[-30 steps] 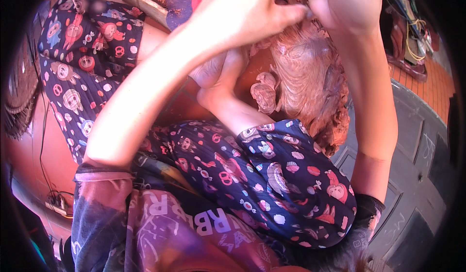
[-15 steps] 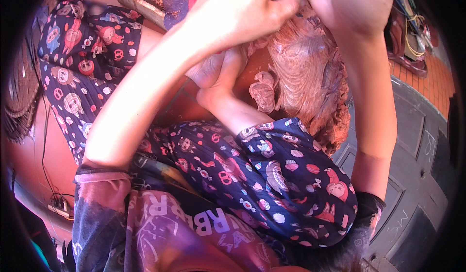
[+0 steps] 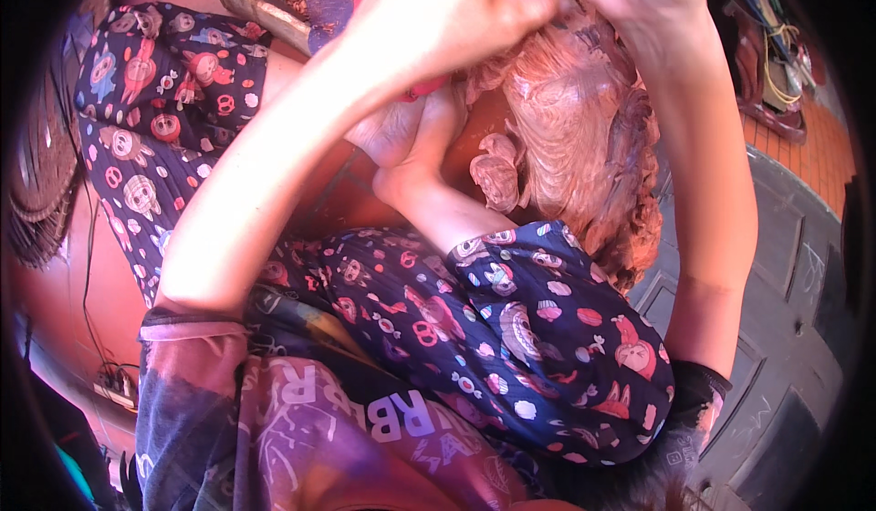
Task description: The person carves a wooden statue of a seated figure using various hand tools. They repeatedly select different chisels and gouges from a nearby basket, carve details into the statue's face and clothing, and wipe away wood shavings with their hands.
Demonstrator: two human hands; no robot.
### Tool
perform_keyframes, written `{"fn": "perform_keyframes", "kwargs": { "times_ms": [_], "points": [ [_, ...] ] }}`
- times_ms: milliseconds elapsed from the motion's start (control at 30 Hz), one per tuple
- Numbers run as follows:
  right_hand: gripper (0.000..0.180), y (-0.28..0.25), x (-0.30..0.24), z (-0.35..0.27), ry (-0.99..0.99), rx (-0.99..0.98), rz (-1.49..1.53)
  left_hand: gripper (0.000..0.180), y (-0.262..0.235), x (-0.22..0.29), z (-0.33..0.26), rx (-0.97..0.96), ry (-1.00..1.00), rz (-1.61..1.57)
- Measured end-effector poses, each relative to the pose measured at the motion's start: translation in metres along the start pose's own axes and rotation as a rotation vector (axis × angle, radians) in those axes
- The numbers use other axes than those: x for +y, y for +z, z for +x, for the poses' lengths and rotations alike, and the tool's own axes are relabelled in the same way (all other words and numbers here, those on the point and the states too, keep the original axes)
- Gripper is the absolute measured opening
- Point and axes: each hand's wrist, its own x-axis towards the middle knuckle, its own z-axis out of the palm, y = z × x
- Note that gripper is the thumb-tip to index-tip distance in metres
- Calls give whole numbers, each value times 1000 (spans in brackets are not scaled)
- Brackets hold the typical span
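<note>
reddish-brown wood carving (image 3: pixel 584 137), navy cartoon-print trousers (image 3: pixel 511 328)

Carved figure (image 3: pixel 584 137): reddish wood, matt, rough with fine grooved tool marks. Trousers (image 3: pixel 511 347): soft printed cloth, matt. Floor tiles (image 3: pixel 785 146): terracotta, slightly glossy. Dark panel (image 3: pixel 785 265): matt, scuffed surface.

A carved wooden piece (image 3: pixel 575 137), reddish-brown with pale worn patches, rests tilted against the person's lap. Its surface is cut into flowing ridges like strands, with curled scrolls along the lower edge and a small rosette-shaped knob on its left side. Its upper end is covered by both hands.
</note>
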Motion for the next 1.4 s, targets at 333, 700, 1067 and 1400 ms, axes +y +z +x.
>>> {"fn": "perform_keyframes", "kwargs": {
  "times_ms": [333, 700, 1067, 1400],
  "points": [
    [30, 2, 0, 9, -34, -8, -68, 40, 2, -2, -1, 44, 109, -52],
    [31, 5, 2, 11, -53, -14, -111, 35, -9, 12, 3, -39, -45, -228],
    [32, 3, 1, 7, -91, -6, -142, 33, -6, 10, 0, -29, -4, -170],
    [32, 9, 5, 13, -171, -5, -216, 29, -7, 9, -10, -20, 83, -295]
  ]
}}
